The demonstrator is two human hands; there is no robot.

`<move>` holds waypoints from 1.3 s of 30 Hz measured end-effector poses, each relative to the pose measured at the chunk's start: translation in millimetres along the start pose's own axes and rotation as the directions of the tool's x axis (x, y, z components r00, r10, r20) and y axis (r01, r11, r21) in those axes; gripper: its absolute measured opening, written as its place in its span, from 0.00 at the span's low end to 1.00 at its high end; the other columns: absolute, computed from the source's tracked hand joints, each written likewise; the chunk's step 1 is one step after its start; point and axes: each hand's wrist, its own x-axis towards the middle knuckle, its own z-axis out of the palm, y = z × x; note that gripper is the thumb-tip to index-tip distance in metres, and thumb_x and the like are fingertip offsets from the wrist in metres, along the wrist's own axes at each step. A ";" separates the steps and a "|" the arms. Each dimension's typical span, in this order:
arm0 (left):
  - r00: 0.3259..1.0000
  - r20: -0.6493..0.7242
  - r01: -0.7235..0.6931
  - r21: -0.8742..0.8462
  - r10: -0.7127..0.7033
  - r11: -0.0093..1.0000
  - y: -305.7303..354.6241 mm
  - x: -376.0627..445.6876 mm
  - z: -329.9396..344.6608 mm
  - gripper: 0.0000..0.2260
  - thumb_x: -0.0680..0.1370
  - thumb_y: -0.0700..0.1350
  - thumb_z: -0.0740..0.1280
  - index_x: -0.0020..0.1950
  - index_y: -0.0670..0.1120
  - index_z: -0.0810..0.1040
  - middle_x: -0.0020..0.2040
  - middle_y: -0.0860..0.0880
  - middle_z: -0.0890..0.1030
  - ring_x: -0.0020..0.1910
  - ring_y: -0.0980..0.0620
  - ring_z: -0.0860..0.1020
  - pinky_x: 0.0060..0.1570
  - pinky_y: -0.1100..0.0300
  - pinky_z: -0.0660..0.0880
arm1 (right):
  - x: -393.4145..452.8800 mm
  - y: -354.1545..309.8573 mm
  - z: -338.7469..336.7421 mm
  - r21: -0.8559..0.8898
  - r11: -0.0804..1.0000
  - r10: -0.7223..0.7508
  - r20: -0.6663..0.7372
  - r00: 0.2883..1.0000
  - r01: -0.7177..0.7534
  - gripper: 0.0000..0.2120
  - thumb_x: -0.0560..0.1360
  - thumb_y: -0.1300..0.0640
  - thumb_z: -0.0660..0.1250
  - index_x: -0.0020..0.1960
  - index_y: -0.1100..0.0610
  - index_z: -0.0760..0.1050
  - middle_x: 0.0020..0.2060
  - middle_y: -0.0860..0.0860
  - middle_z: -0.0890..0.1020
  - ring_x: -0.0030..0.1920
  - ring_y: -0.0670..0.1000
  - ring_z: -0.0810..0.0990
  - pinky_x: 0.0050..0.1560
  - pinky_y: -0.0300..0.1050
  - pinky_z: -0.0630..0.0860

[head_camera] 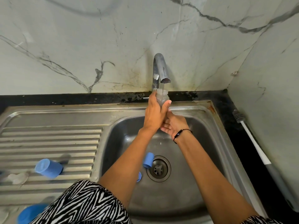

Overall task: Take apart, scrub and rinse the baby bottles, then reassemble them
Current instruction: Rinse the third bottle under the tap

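My left hand (154,113) grips a clear baby bottle (161,97) and holds it mouth-up right under the tap spout (164,78), where a thin stream of water runs into it. My right hand (174,126) sits just below and to the right, its fingers touching the left hand's fingers near the bottle's base; whether it holds anything is hidden. A blue cap (148,160) lies in the sink basin (194,159) beside the drain (158,168). Another blue piece (139,177) peeks out from under my left forearm.
On the ribbed drainboard (48,139) at the left lie a blue cap (48,168), a clear teat (17,177) and another blue part (29,213) at the bottom edge. A bottle brush (252,139) rests on the black counter at the right. A marble wall stands behind.
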 end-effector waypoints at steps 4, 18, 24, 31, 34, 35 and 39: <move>0.986 0.108 0.149 -0.276 -0.123 0.950 0.1 -10.6 -3.6 0.35 0.76 0.61 0.61 0.75 0.45 0.52 0.68 0.44 0.68 0.66 0.48 0.70 0.67 0.50 0.69 | 4.8 -0.8 -6.2 -0.332 0.931 -0.163 -0.016 0.987 0.148 0.09 0.80 0.54 0.58 0.54 0.57 0.73 0.40 0.54 0.77 0.37 0.50 0.74 0.41 0.44 0.74; 0.948 0.117 0.309 -0.561 -0.295 0.768 12.5 -29.4 -17.8 0.17 0.84 0.48 0.52 0.71 0.48 0.69 0.62 0.47 0.77 0.59 0.54 0.76 0.54 0.67 0.74 | 1.4 -29.7 -3.1 -0.597 0.685 -0.336 0.251 0.908 0.418 0.24 0.68 0.49 0.74 0.59 0.55 0.69 0.51 0.50 0.79 0.51 0.50 0.79 0.53 0.48 0.77; 0.881 0.047 0.418 -0.543 -0.472 0.728 4.5 -29.6 -25.4 0.13 0.83 0.45 0.56 0.46 0.46 0.79 0.48 0.42 0.81 0.49 0.45 0.79 0.54 0.47 0.76 | 3.1 -38.3 6.0 -0.623 0.692 -0.315 0.193 0.929 0.364 0.17 0.71 0.48 0.70 0.52 0.58 0.73 0.48 0.53 0.80 0.50 0.54 0.80 0.52 0.53 0.79; 0.865 0.107 0.461 -0.551 -0.489 0.696 7.3 -31.3 -25.9 0.13 0.82 0.46 0.56 0.42 0.46 0.76 0.44 0.43 0.80 0.46 0.47 0.78 0.53 0.48 0.76 | -1.2 -34.7 2.6 -0.564 0.752 -0.282 0.191 0.940 0.341 0.12 0.73 0.50 0.67 0.46 0.59 0.77 0.42 0.53 0.79 0.45 0.53 0.79 0.40 0.45 0.76; 0.841 0.232 0.529 -0.546 -0.489 0.650 17.7 -25.8 -23.7 0.10 0.81 0.52 0.60 0.47 0.48 0.76 0.45 0.47 0.81 0.44 0.52 0.80 0.48 0.54 0.78 | -1.4 -31.8 -3.2 -0.644 0.670 -0.294 0.227 0.929 0.369 0.10 0.72 0.50 0.67 0.44 0.58 0.76 0.42 0.54 0.79 0.47 0.56 0.78 0.46 0.49 0.75; 0.823 0.278 0.564 -0.507 -0.495 0.652 22.4 -22.2 -22.4 0.10 0.79 0.53 0.63 0.50 0.47 0.76 0.46 0.47 0.82 0.45 0.52 0.80 0.47 0.55 0.78 | -3.9 -31.9 -4.0 -0.706 0.587 -0.315 0.252 0.915 0.397 0.11 0.73 0.50 0.65 0.47 0.58 0.77 0.43 0.55 0.79 0.47 0.55 0.77 0.45 0.47 0.72; 0.788 0.285 0.612 -0.449 -0.545 0.650 37.8 -4.1 -12.1 0.16 0.76 0.49 0.68 0.59 0.43 0.74 0.52 0.44 0.81 0.47 0.49 0.80 0.44 0.57 0.78 | -7.3 -32.9 -6.6 -0.774 0.349 -0.456 0.353 0.817 0.529 0.16 0.75 0.57 0.65 0.60 0.62 0.71 0.52 0.58 0.78 0.53 0.56 0.76 0.48 0.44 0.70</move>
